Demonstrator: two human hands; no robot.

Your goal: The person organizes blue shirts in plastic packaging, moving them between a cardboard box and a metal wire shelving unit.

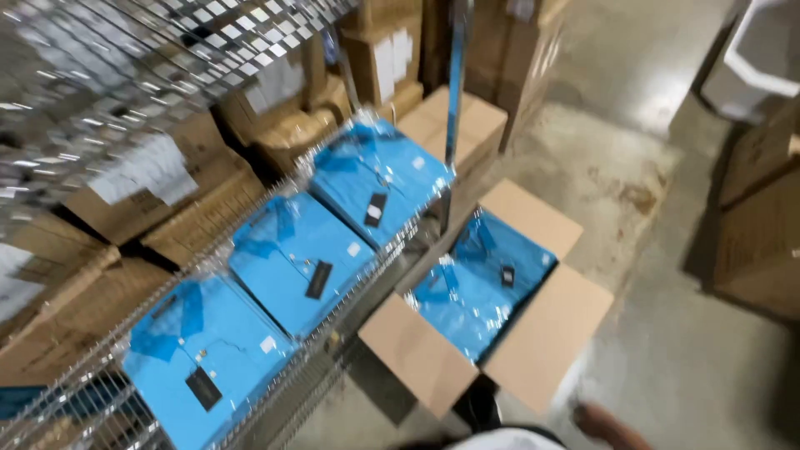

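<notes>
Below, a bare hand (612, 427), blurred at the frame's edge, grip unreadable, hangs beside an open cardboard box (487, 321) of bagged blue shirts (479, 292) on the floor; three more shirts (296, 262) lie flat on the wire shelf (83, 408), stacked cartons (167, 192) behind.

Counting it up: three folded bright-blue shirts in clear plastic bags on the wire shelf (293, 260), (200, 358), (379, 179), each with one small black hang tag. One open brown cardboard box (546, 321) on the floor, at least one more bagged blue shirt (479, 287) inside.
</notes>
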